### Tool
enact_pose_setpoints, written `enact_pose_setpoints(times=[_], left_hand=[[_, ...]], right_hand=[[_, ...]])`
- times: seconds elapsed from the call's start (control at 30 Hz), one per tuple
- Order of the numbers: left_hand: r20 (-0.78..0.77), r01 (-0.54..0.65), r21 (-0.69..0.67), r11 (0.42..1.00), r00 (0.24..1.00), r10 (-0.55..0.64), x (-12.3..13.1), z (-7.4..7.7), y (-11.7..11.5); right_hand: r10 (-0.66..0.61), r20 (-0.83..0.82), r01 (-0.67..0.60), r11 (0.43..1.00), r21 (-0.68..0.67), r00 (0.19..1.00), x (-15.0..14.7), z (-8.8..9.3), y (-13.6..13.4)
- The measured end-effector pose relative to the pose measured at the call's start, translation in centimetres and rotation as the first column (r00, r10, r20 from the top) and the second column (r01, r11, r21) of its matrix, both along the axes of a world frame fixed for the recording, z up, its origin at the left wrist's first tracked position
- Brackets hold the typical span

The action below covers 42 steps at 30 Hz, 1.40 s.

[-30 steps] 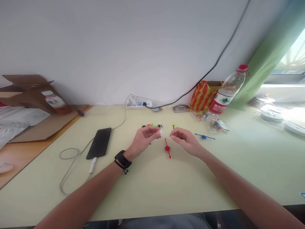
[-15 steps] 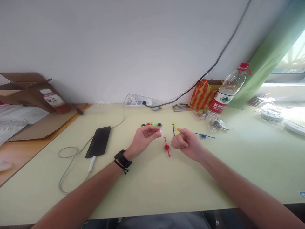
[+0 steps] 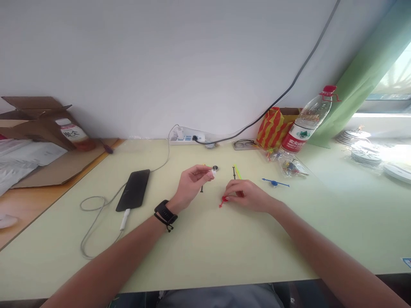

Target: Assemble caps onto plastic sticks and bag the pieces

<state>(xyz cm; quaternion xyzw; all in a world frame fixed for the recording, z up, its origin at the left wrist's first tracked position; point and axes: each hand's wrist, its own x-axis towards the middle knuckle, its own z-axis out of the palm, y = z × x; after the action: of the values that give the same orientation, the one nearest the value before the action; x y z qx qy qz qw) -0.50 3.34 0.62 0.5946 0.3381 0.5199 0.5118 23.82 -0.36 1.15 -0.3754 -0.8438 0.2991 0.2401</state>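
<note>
My left hand point(image 3: 193, 182) is closed in a pinch on a small white piece point(image 3: 213, 173), its shape partly hidden by the fingers. Just behind those fingertips sits a small black round piece point(image 3: 215, 167). Below the left fingers the end of a thin black piece point(image 3: 201, 189) shows. My right hand point(image 3: 245, 194) is low over the table, thumb and fingers closed on a red arrow pointer point(image 3: 221, 203). Behind it lie a black pointer point(image 3: 234, 172) and a yellow-green pointer point(image 3: 237, 171), side by side. A blue arrow pointer point(image 3: 274, 183) rests right of that hand.
A phone point(image 3: 133, 190) with its charging cable lies left. A power strip point(image 3: 186, 137) stands against the wall. Glasses point(image 3: 244, 143), a striped bag point(image 3: 269, 126), a water bottle point(image 3: 303, 126) and small plastic packets point(image 3: 291, 166) are at the back right; stacked white discs point(image 3: 366, 152) stand beyond.
My right hand has come down and left onto the red arrow pointer, which is now turned. My left hand has shifted slightly left, still holding the white piece.
</note>
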Motion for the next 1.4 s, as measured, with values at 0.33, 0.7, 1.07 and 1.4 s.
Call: enact_pose_setpoints(times=[0.33, 0.7, 1.07, 1.4], left_hand=[[-0.033, 0.034, 0.015, 0.999, 0.999, -0.034, -0.1, 0.0, -0.2], [-0.198, 0.023, 0.045, 0.999, 0.98, -0.013, -0.3, -0.6, -0.1], [-0.167, 0.004, 0.039, 0.999, 0.986, 0.002, -0.2, -0.1, -0.3], [-0.004, 0.093, -0.055, 0.994, 0.996, -0.093, -0.3, 0.1, -0.1]], right_hand=[[-0.161, -0.057, 0.169, 0.971, 0.17, 0.985, -0.1, 0.2, -0.2], [-0.275, -0.119, 0.297, 0.924, 0.243, 0.954, 0.8, 0.3, 0.4], [-0.278, -0.135, 0.305, 0.914, 0.267, 0.951, 0.9, 0.2, 0.5], [-0.278, -0.215, 0.315, 0.936, 0.16, 0.936, 0.4, -0.1, 0.3]])
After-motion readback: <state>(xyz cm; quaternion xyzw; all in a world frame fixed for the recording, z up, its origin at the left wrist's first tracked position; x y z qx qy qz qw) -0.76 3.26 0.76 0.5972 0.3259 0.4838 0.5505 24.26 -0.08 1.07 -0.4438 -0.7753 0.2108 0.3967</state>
